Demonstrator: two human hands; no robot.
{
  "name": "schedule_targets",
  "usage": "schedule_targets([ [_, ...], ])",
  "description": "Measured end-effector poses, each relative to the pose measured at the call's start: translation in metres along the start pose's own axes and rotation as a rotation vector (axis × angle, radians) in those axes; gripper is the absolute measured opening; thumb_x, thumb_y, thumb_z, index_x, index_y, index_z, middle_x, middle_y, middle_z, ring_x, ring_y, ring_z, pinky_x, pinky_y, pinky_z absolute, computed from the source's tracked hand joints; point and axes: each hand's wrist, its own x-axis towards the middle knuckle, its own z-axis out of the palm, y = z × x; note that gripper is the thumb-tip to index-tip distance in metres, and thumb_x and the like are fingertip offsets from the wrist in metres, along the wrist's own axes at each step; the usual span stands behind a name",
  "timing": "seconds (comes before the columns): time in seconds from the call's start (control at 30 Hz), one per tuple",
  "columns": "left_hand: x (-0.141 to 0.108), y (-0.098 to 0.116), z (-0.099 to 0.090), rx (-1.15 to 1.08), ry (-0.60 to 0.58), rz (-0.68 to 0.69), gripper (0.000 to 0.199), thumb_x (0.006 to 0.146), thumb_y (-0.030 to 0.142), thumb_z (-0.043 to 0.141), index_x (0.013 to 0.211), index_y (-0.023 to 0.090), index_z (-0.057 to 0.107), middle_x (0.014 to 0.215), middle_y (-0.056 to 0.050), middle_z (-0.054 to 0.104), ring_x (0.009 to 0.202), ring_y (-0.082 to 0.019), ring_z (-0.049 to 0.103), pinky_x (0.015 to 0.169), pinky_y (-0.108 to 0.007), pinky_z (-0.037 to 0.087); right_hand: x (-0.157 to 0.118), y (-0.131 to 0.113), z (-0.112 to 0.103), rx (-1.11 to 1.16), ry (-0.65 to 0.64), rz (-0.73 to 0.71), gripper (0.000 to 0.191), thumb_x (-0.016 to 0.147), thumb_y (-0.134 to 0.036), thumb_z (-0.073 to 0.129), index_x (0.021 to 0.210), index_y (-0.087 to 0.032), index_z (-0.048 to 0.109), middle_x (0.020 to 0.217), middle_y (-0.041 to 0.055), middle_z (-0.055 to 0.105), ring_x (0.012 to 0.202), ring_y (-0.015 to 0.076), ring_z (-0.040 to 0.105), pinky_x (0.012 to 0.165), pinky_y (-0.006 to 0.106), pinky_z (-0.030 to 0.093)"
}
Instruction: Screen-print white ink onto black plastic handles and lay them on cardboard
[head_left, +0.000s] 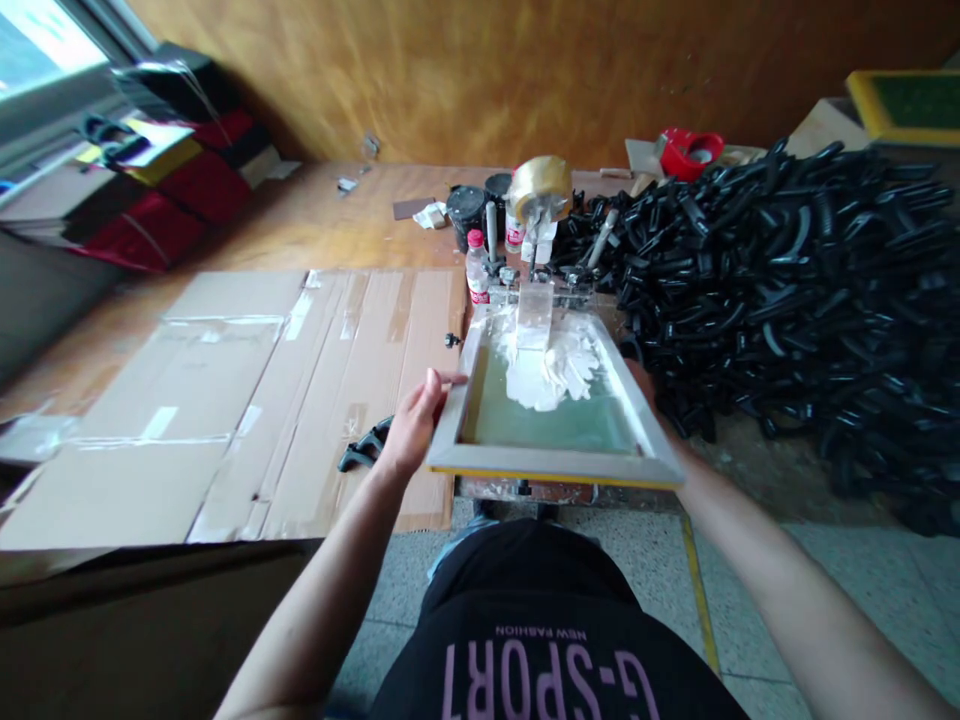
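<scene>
A metal-framed screen (555, 462) with a green mesh lies in front of me, its near edge lined in yellow. White paste (559, 370) is spread over the far half of the mesh, and a clear squeegee-like block (534, 315) stands in it. My left hand (418, 420) is closed on the left side of the frame, thumb on top. At the right side of the frame is my right hand (646, 390), mostly hidden behind the frame edge; its fingers cannot be made out. Black curved plastic pieces (365, 446) lie on the cardboard, left of my left hand.
Flattened cardboard (187, 400) covers the table's left part. A large heap of black plastic pieces (795, 270) fills the right. Behind the screen stand a bottle (477, 268), dark pots (466, 212) and a tape roll (541, 188). Red bundles (202, 195) sit back left.
</scene>
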Motion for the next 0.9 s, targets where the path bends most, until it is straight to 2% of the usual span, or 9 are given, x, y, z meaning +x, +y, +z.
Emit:
schedule_targets([
  [0.07, -0.004, -0.043, -0.007, 0.056, -0.021, -0.088, 0.062, 0.078, 0.064, 0.059, 0.121, 0.02, 0.061, 0.071, -0.001, 0.063, 0.054, -0.012, 0.053, 0.05, -0.023, 0.039, 0.02, 0.002, -0.014, -0.002, 0.12, 0.067, 0.039, 0.096, -0.024, 0.037, 0.122, -0.011, 0.063, 0.109, 0.0158, 0.06, 0.098, 0.025, 0.055, 0.086, 0.04, 0.044],
  [0.17, 0.005, -0.093, -0.01, 0.137, 0.03, -0.104, 0.072, 0.076, 0.052, 0.067, 0.138, 0.022, 0.046, 0.072, 0.001, 0.063, 0.058, -0.012, 0.055, 0.054, -0.021, 0.04, 0.058, -0.031, -0.02, -0.004, 0.228, -0.068, 0.052, 0.087, -0.032, 0.059, 0.135, -0.015, 0.051, 0.131, 0.0165, 0.05, 0.116, 0.0297, 0.049, 0.097, 0.044, 0.042],
  [0.2, 0.01, -0.104, -0.01, 0.17, 0.044, -0.109, 0.072, 0.076, 0.051, 0.066, 0.138, 0.022, 0.044, 0.071, 0.002, 0.063, 0.058, -0.011, 0.054, 0.053, -0.021, 0.039, 0.068, -0.048, -0.018, -0.014, 0.206, -0.142, 0.057, 0.083, -0.032, 0.065, 0.135, -0.015, 0.05, 0.131, 0.0157, 0.05, 0.118, 0.0307, 0.048, 0.098, 0.044, 0.041],
  [0.27, 0.019, -0.118, -0.011, 0.233, 0.048, -0.124, 0.063, 0.078, 0.052, 0.063, 0.131, 0.021, 0.047, 0.07, 0.003, 0.063, 0.055, -0.01, 0.052, 0.052, -0.02, 0.037, 0.076, -0.077, -0.01, -0.046, 0.069, -0.241, 0.046, 0.081, -0.027, 0.068, 0.123, -0.014, 0.057, 0.12, 0.0141, 0.058, 0.112, 0.0297, 0.051, 0.094, 0.042, 0.043],
  [0.37, 0.025, -0.125, -0.015, 0.247, 0.044, -0.146, 0.054, 0.078, 0.054, 0.062, 0.118, 0.021, 0.051, 0.073, 0.002, 0.063, 0.054, -0.01, 0.052, 0.052, -0.02, 0.037, 0.055, -0.097, 0.002, -0.1, -0.15, -0.329, 0.016, 0.085, -0.015, 0.057, 0.1, -0.015, 0.064, 0.097, 0.0104, 0.066, 0.094, 0.0238, 0.057, 0.082, 0.033, 0.044],
  [0.5, 0.022, -0.125, -0.016, 0.237, 0.052, -0.141, 0.05, 0.077, 0.056, 0.063, 0.111, 0.02, 0.052, 0.072, 0.001, 0.063, 0.056, -0.011, 0.053, 0.051, -0.02, 0.036, 0.003, -0.081, -0.001, -0.128, -0.255, -0.608, 0.022, 0.085, -0.005, 0.046, 0.091, -0.016, 0.064, 0.091, 0.0086, 0.066, 0.088, 0.0207, 0.057, 0.074, 0.03, 0.04],
  [0.57, 0.02, -0.123, -0.015, 0.244, 0.041, -0.14, 0.049, 0.078, 0.056, 0.061, 0.11, 0.02, 0.051, 0.072, 0.001, 0.063, 0.056, -0.011, 0.053, 0.05, -0.021, 0.036, -0.006, -0.072, -0.008, -0.099, -0.307, -0.701, 0.021, 0.084, -0.007, 0.047, 0.087, -0.018, 0.064, 0.087, 0.0058, 0.066, 0.083, 0.019, 0.056, 0.071, 0.028, 0.038],
  [0.77, 0.018, -0.111, -0.01, 0.177, 0.038, -0.148, 0.048, 0.076, 0.054, 0.063, 0.108, 0.021, 0.05, 0.071, 0.001, 0.063, 0.053, -0.01, 0.052, 0.049, -0.02, 0.036, -0.003, -0.073, -0.001, -0.068, -0.141, -0.537, 0.019, 0.085, -0.01, 0.049, 0.09, -0.018, 0.066, 0.091, 0.0078, 0.067, 0.089, 0.0208, 0.057, 0.074, 0.03, 0.04],
  [0.9, 0.015, -0.104, -0.007, 0.141, 0.054, -0.169, 0.051, 0.074, 0.054, 0.066, 0.11, 0.022, 0.051, 0.069, 0.002, 0.063, 0.052, -0.011, 0.052, 0.048, -0.021, 0.035, -0.023, -0.074, 0.004, 0.024, -0.208, -0.605, 0.021, 0.087, -0.012, 0.05, 0.095, -0.019, 0.068, 0.093, 0.0068, 0.068, 0.088, 0.0195, 0.059, 0.075, 0.029, 0.043],
])
